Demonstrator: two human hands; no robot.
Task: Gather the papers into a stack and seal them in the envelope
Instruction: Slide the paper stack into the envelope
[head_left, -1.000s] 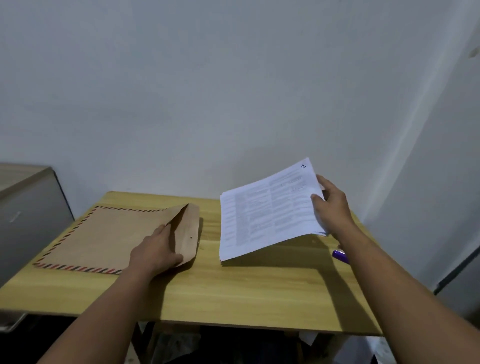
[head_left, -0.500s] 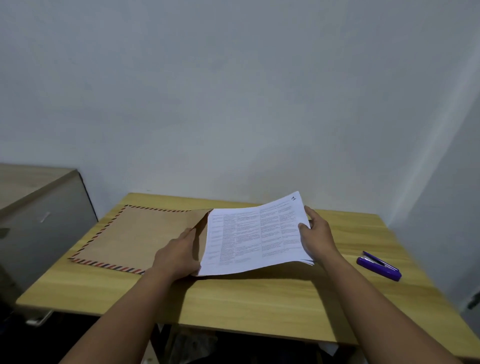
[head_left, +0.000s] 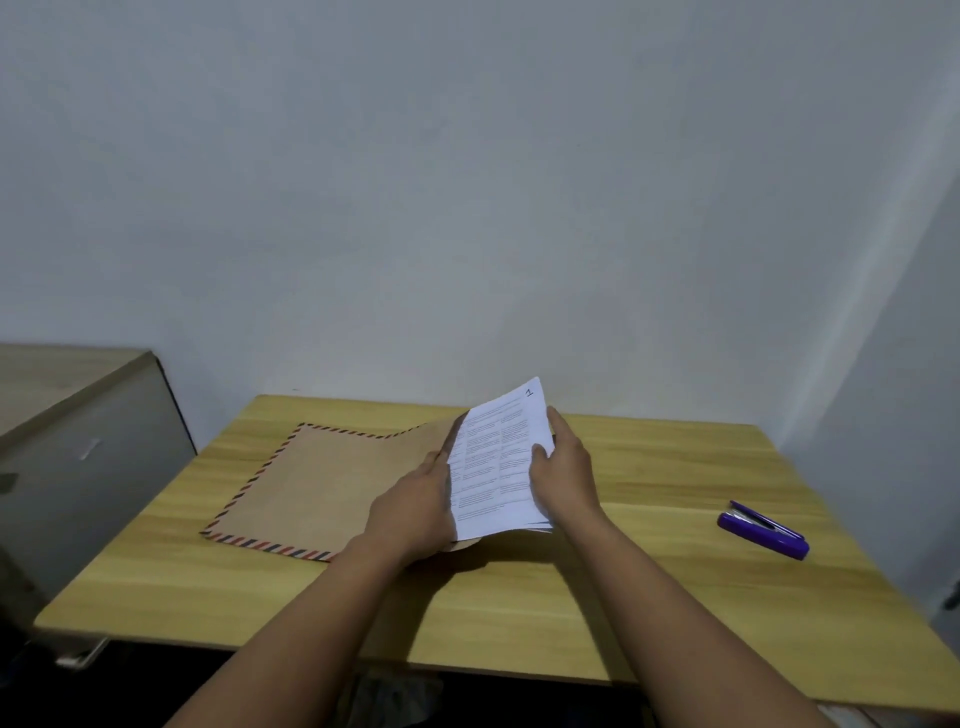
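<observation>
At the table (head_left: 649, 587), I had the stack of papers (head_left: 496, 462) gripped along its right edge in my right hand (head_left: 563, 475), thumb on the printed top sheet and fingers (head_left: 558, 423) curled round behind it. The sheets tilted up off the wood, their left edge meeting the mouth of the brown envelope (head_left: 337, 483). My left hand (head_left: 410, 512) rested at that mouth, its fingers (head_left: 434, 460) reaching under the edge of the stack; from this angle I could not tell whether they pinched the upper wall of the envelope or merely propped it up.

The envelope lay flat on the left half of the table, its striped border showing along the far and near sides, its opening and flap toward the papers. How much of the stack, if any, had passed inside was hidden by my left hand.

As I judged it, the step in hand was feeding the stack in. Done well, it called for the mouth to be kept lifted wide, the stack lowered to a shallow angle so all leading corners entered together, and the push delivered squarely along the envelope's length. The lower sheets seemed slightly fanned at the near right corner, so squaring them looked wise, lest one catch on the lip and crumple.

A purple stapler (head_left: 763, 530) sat well apart to the right.
</observation>
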